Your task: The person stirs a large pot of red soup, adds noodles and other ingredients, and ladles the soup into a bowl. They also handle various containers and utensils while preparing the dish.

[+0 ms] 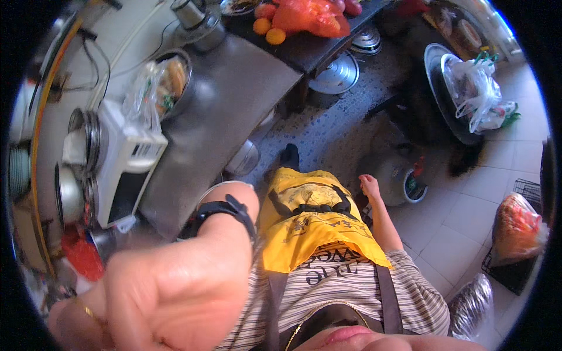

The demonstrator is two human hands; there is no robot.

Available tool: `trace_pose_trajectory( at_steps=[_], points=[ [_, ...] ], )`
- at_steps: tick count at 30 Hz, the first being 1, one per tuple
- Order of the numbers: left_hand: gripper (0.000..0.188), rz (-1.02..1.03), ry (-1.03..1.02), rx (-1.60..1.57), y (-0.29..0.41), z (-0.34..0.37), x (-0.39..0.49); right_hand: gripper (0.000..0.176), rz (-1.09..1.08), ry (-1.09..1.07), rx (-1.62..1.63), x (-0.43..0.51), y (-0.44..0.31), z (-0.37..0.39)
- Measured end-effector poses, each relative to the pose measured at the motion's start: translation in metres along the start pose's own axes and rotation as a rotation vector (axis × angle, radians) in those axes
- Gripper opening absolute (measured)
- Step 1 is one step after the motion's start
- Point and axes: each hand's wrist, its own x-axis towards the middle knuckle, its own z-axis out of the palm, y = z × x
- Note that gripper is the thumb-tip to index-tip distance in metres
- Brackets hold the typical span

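Note:
My left hand [175, 289] is raised very close to the camera at the lower left, large and blurred. Its fingers look bent, and whatever lies in the palm is hidden. A black band [226, 213] circles that arm. Down at my right side hangs my right hand [369, 185], fingers loosely bent and no object visible in it. It is beside a yellow apron [325, 237] worn over a striped shirt [421, 289]. Near that hand, a large metal pot [390, 180] stands on the floor. A gold bracelet [89, 311] shows at the lower left edge.
At left, a metal-topped table [228, 96] bears a white microwave oven [131, 162] and a bowl with bagged food [173, 83]. Oranges [275, 37] and a red mesh bag [307, 17] are on a dark table ahead. Pot lids [336, 74] lie below. Bagged goods [518, 228] stand at right.

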Motion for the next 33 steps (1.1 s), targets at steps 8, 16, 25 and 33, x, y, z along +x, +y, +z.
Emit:
trace_pose_trajectory(
  at_steps=[8,16,25,33],
  points=[
    [0.026,-0.212,0.106,0.430,-0.115,-0.113,-0.003,0.022,0.002,0.069,0.012,0.059,-0.072,0.012],
    [0.014,-0.519,0.293,1.381,-0.146,-0.229,-0.058,0.034,-0.130,-0.119,-0.421,0.198,-0.193,0.040],
    [0.016,-0.675,0.850,1.742,-0.128,-0.250,-0.080,0.033,-0.387,-0.457,-0.273,0.286,-0.391,0.094],
    [0.018,-0.546,0.997,1.949,-0.135,-0.218,-0.090,0.025,-0.552,-0.804,-0.296,0.280,-0.496,0.164]
  ],
)
